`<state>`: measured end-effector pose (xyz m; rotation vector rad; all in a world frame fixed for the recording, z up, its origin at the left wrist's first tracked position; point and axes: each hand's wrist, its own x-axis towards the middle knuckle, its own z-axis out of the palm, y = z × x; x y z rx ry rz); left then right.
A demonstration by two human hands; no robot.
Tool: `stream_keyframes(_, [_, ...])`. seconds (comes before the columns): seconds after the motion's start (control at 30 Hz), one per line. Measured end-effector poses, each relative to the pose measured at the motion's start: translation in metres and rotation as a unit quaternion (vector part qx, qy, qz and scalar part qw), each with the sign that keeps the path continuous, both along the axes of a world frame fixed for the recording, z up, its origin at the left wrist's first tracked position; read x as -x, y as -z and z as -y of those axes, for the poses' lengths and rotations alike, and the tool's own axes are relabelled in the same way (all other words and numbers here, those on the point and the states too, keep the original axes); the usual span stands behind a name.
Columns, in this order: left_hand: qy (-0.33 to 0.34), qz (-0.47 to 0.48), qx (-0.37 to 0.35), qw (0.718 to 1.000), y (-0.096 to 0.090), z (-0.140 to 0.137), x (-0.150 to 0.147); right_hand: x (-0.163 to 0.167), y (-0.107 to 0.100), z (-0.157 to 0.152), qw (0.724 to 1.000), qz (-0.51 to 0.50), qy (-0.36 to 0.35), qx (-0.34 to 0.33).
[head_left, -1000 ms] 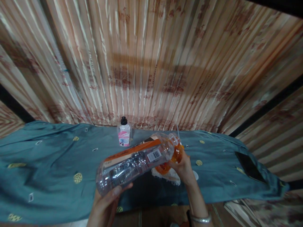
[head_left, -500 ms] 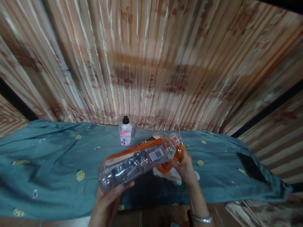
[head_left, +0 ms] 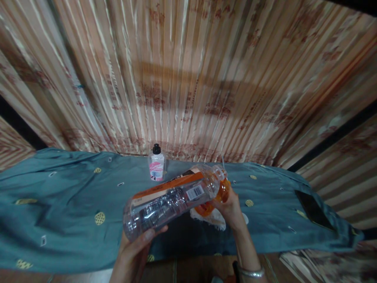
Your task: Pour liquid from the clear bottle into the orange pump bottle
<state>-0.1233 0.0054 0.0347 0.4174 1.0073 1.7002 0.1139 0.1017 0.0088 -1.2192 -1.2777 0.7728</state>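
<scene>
My left hand [head_left: 141, 241] is closed round the base of a large clear plastic bottle [head_left: 167, 204] with an orange label and a barcode. The bottle is tilted, its neck pointing up to the right. My right hand [head_left: 229, 210] is closed round an orange see-through bottle [head_left: 222, 192], partly hidden behind the clear bottle's neck. The clear bottle's mouth lies close over the orange bottle; whether they touch I cannot tell. Beneath the orange bottle lies a white cloth [head_left: 216, 220] with a frayed edge.
A white squeeze bottle [head_left: 156, 167] with a black cap and pink label stands at the back of the teal-covered table [head_left: 73, 196]. A dark flat phone-like object [head_left: 313, 210] lies at the right. A pleated patterned curtain [head_left: 182, 78] hangs behind.
Almost nothing differs. Both hands and the two bottles they hold keep nearly the same place and tilt; the view has shifted very slightly.
</scene>
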Motion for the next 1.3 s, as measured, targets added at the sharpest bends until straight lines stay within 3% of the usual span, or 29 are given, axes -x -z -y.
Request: stream_keyframes(1.3, [0.01, -0.014, -0.01, 1.0, -0.0054, -0.0007, -0.0009, -0.0019, -0.0002, 0.0002, 1.0, -0.008, -0.02, -0.003])
